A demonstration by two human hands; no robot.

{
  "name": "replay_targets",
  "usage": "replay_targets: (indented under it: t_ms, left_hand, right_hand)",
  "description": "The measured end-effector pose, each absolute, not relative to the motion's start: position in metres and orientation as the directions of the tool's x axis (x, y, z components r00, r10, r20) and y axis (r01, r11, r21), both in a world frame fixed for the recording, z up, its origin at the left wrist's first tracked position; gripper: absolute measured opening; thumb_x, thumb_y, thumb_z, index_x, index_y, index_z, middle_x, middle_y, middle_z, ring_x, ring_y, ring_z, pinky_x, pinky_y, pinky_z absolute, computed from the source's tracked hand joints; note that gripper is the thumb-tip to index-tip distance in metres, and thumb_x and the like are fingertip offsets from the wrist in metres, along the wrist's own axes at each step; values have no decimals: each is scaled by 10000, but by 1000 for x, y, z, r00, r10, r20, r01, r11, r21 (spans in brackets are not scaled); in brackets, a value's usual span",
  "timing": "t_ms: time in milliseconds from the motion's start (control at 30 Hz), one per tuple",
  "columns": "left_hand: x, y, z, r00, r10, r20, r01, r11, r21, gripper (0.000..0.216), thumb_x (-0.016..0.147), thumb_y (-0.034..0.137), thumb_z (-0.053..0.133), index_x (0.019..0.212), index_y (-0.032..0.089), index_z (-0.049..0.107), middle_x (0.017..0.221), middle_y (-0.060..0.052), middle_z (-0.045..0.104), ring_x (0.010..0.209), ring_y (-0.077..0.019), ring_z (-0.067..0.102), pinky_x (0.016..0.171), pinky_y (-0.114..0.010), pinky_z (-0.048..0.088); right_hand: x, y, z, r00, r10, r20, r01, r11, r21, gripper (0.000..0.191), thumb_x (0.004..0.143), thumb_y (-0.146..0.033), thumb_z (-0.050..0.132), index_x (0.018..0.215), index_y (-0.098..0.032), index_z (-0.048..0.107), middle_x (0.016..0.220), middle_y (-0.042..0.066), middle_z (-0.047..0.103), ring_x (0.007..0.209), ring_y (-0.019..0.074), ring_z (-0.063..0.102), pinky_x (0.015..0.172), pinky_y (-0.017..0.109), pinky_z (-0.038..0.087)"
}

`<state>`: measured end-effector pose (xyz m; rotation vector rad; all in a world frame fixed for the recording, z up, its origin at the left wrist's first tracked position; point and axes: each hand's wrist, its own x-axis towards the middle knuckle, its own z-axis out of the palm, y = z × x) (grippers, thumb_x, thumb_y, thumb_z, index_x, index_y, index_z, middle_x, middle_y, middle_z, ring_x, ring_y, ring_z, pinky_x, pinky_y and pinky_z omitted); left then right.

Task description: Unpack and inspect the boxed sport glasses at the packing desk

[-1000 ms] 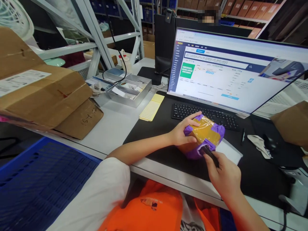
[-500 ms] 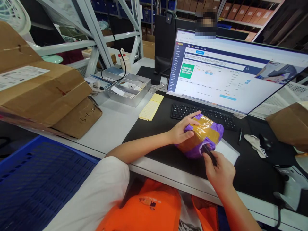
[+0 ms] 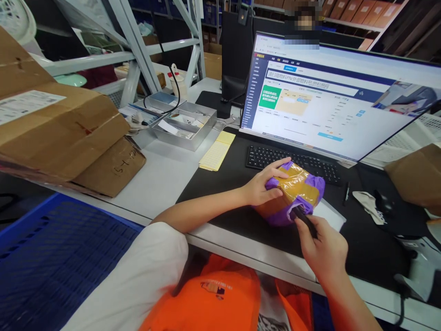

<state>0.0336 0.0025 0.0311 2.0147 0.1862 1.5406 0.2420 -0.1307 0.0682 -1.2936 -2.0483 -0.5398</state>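
Note:
A box-shaped parcel (image 3: pixel 298 184), wrapped in purple plastic and shiny brown tape, is tilted above the black desk mat (image 3: pixel 213 202). My left hand (image 3: pixel 263 187) grips its left side, thumb on the near face and fingers over the top. In my right hand (image 3: pixel 322 239) is a black-handled tool (image 3: pixel 305 219), closed in the fingers. The tool's tip meets the purple plastic at the parcel's near right end; the plastic hides it, so a blade cannot be made out. A white sheet (image 3: pixel 329 214) lies partly behind the parcel.
Behind the parcel are a keyboard (image 3: pixel 268 158) and a monitor (image 3: pixel 310 101). A yellow pad (image 3: pixel 217 151) and metal tray (image 3: pixel 193 138) lie left, near a large opened carton (image 3: pixel 62 133). A mouse (image 3: pixel 383 202) and pen (image 3: pixel 346 193) lie right. A blue crate (image 3: pixel 62 257) stands below.
My right hand and the black-handled tool have shifted slightly right and toward me. The parcel and my left hand stay nearly where they were, and the view has tilted a little.

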Motion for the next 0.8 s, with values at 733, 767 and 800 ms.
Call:
replay_targets:
  t_ms: [733, 767, 800]
  left_hand:
    - [31, -2, 37, 313, 458, 832, -174, -834, 524, 435, 972, 582, 565, 1247, 245, 542, 1632, -169, 359, 1513, -331, 391, 1202, -569, 374]
    - [31, -1, 37, 301, 468, 831, -175, -830, 530, 441, 974, 592, 553, 1243, 243, 540, 1630, -173, 362, 1507, -333, 401, 1195, -570, 380]
    - [31, 1, 36, 283, 479, 831, -180, -825, 536, 443, 979, 597, 540, 1242, 240, 537, 1627, -177, 366, 1501, -334, 411, 1188, -571, 386]
  right_hand:
    - [257, -140, 41, -215, 647, 732, 903, 417, -104, 312, 1008, -427, 562, 881, -158, 657, 677, 58, 672, 559, 170, 630, 540, 266, 420]
    - [264, -144, 37, -137, 638, 758, 920, 366, -142, 305, 990, -436, 586, 890, -156, 654, 681, 65, 662, 567, 177, 623, 536, 272, 412]
    - [272, -149, 33, -27, 633, 774, 927, 306, -217, 309, 974, -451, 604, 914, -151, 648, 687, 73, 648, 580, 187, 613, 529, 281, 393]
